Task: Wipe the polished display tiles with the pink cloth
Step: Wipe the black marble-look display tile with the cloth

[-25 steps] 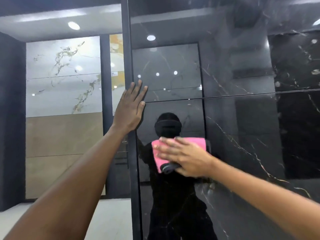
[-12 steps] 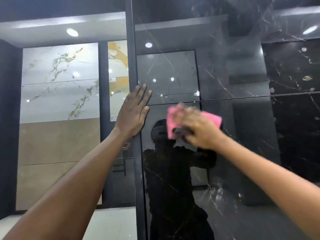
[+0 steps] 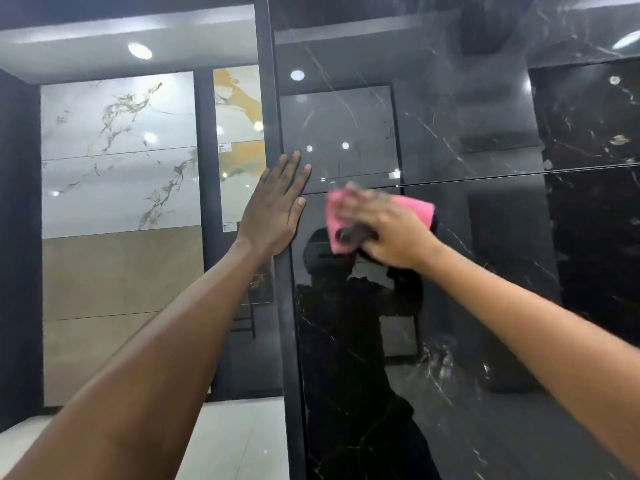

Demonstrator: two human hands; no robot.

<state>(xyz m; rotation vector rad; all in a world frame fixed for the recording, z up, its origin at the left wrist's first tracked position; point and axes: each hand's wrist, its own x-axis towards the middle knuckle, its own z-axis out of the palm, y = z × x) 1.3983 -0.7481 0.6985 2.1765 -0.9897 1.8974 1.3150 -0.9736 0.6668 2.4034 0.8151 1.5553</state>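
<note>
Showroom walls of pale veined slabs [image 3: 117, 150] stood off to the left, behind a dark post [image 3: 277, 133] that edged the black tiles [image 3: 485, 237] close in front. Flat against that edge lay the left hand [image 3: 277, 211], fingers straight and together, pointing up — bracing, holding nothing. Spread over the pink cloth [image 3: 414, 206], the right hand [image 3: 384, 230] pressed it to the lower tile just beneath the thin seam [image 3: 519, 174] between two tiles; its fingers were blurred, so how they curled could not be told exactly (something dark showed under the palm, unclear what). The cloth lay folded flat on the tile face, its long axis running roughly left to right, tipped slightly down toward the right.

To do this pass well, the judgement was: keep the palm flat so the whole fold bears evenly, overlap strokes, and run along the seam — dust likely gathers there. On such a mirror-like finish, streaks would show plainly.
</note>
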